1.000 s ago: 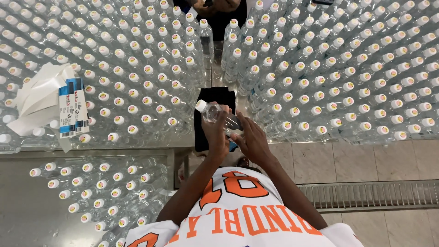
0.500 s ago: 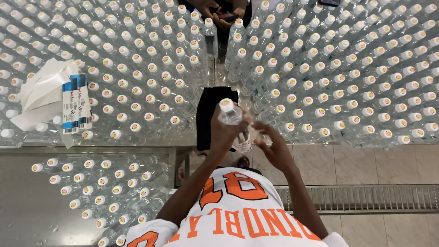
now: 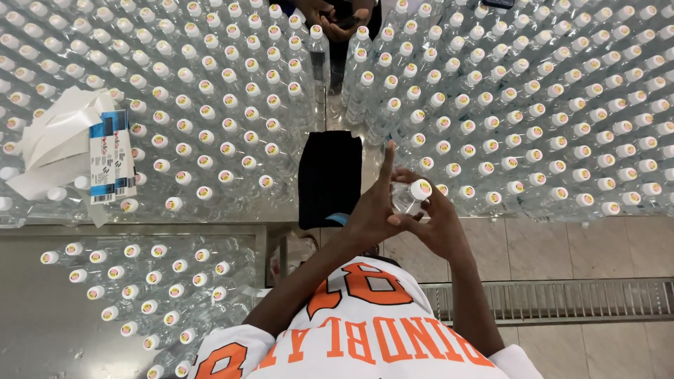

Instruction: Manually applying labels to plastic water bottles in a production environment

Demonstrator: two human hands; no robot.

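Water bottle (image 3: 409, 196) with a white cap sits in both our hands: left hand (image 3: 368, 217) and right hand (image 3: 441, 223) hold it tight.

Bottle (image 3: 411, 197) between bottle rows (image 3: 210, 105)

2 hands work here, the left hand (image 3: 371, 214) and the right hand (image 3: 439, 223), with 1 clear bottle (image 3: 409, 196) between them. 3 big masses of capped bottles (image 3: 210, 112) stand about, too many to count, plus 1 stack of labels (image 3: 111, 158) and 1 black cloth (image 3: 328, 175).
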